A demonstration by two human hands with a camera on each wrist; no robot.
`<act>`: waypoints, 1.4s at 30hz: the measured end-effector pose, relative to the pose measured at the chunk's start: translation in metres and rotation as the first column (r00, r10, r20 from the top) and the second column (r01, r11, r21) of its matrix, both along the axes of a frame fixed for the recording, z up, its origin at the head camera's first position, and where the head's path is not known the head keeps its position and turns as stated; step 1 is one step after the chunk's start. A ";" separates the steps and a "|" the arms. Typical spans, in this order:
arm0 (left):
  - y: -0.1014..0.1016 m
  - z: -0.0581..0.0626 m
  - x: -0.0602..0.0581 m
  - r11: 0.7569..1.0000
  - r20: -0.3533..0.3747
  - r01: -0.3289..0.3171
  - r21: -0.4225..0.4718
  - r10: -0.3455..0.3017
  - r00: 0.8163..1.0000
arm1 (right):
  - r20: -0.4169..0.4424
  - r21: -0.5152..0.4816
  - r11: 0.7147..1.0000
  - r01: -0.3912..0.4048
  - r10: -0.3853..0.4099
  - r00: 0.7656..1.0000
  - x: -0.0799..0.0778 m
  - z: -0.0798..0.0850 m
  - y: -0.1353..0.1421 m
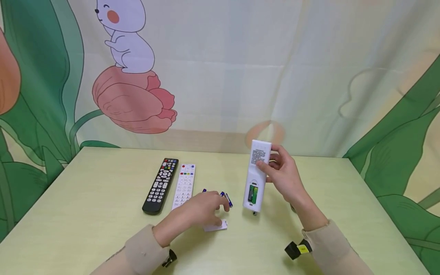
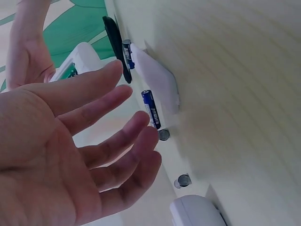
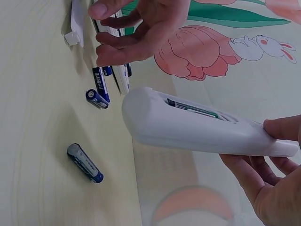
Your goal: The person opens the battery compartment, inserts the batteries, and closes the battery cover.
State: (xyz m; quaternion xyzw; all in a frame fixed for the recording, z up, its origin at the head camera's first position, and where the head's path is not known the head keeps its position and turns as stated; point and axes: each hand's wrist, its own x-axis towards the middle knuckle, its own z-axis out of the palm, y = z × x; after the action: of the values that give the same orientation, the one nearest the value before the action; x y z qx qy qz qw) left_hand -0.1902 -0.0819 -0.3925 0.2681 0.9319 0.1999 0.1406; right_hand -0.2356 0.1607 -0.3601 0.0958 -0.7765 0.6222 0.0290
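Observation:
My right hand (image 1: pixel 285 177) grips a white remote control (image 1: pixel 256 172) by its upper part, with its back turned up. The battery compartment (image 1: pixel 253 194) is uncovered, and green batteries lie inside it. Lower and to the left, my left hand (image 1: pixel 203 208) hovers above the table with loosely bent fingers, holding nothing. Beneath it lies a white battery cover (image 1: pixel 215 226), apart from the fingers in the right wrist view. Several blue batteries (image 2: pixel 151 109) are scattered close to the left fingertips. One blue and silver battery (image 3: pixel 84 162) lies by itself below the raised remote.
On the table's left side lie a black remote control (image 1: pixel 160 186) and a second white remote control (image 1: pixel 184 183), both buttons up. A printed curtain (image 1: pixel 220 76) hangs behind the table's back edge. A small dark object, partly hidden, sits behind my right wrist.

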 end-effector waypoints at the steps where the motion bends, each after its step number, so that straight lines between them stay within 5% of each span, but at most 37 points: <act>1: 0.001 0.000 0.000 1.000 0.009 0.003 -0.010 -0.003 1.000 | 0.002 0.001 1.000 0.001 -0.001 1.000 0.000 0.000 0.000; 18: 0.001 -0.010 -0.004 0.990 0.027 0.138 -0.014 -0.138 0.990 | 0.019 -0.012 1.000 0.012 -0.012 1.000 0.000 0.000 -0.001; 42: 0.002 -0.004 -0.005 0.989 -0.049 0.122 0.080 -0.119 0.992 | 0.016 -0.023 1.000 0.004 -0.003 1.000 0.000 -0.001 -0.001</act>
State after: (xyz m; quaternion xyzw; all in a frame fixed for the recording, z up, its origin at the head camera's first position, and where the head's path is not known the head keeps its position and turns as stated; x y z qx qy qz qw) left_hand -0.1952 -0.0798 -0.3968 0.3339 0.9078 0.2234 0.1203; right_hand -0.2355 0.1598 -0.3611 0.0889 -0.7695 0.6320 0.0249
